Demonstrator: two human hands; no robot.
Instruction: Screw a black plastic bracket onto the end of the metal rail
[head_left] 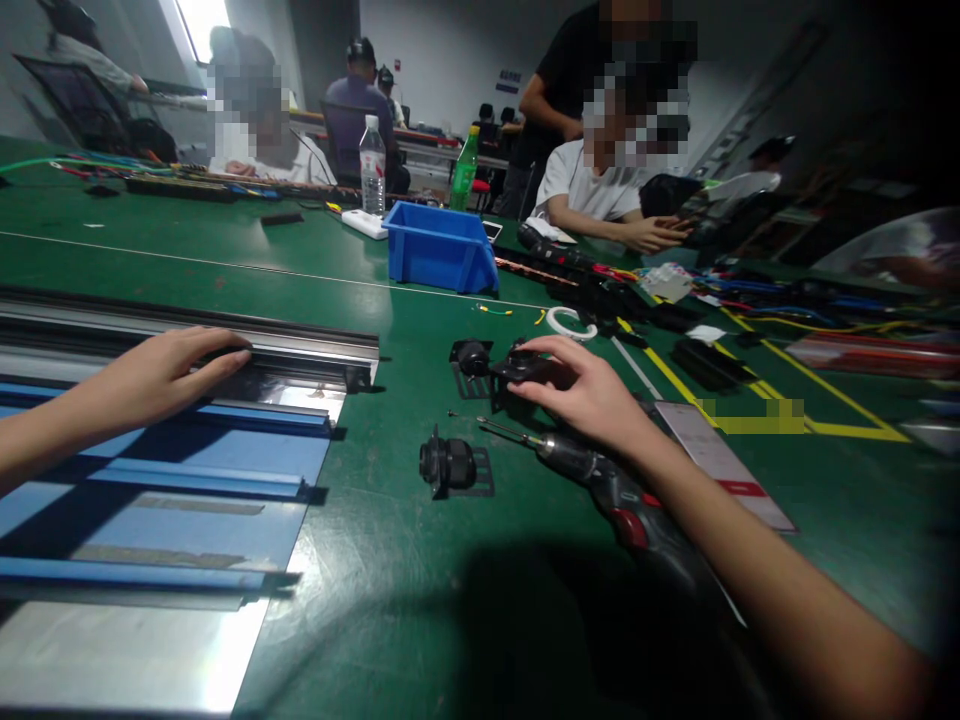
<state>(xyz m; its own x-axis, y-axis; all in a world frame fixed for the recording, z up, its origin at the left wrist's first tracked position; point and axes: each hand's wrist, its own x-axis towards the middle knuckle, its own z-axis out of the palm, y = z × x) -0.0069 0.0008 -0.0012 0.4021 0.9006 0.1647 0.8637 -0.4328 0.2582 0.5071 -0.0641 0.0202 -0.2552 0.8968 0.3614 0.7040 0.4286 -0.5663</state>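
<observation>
My left hand lies flat, fingers stretched out, on a long dark metal rail at the left of the green table. My right hand reaches over a black part on a bracket, with its fingers curled onto it. Another black part sits just to its left. A third black round part lies nearer to me. An electric screwdriver rests on the table under my right forearm, its bit pointing left.
Blue-edged metal panels fill the near left. A blue bin, a water bottle and a green bottle stand further back. Cables and tools crowd the right. Other people sit across the table.
</observation>
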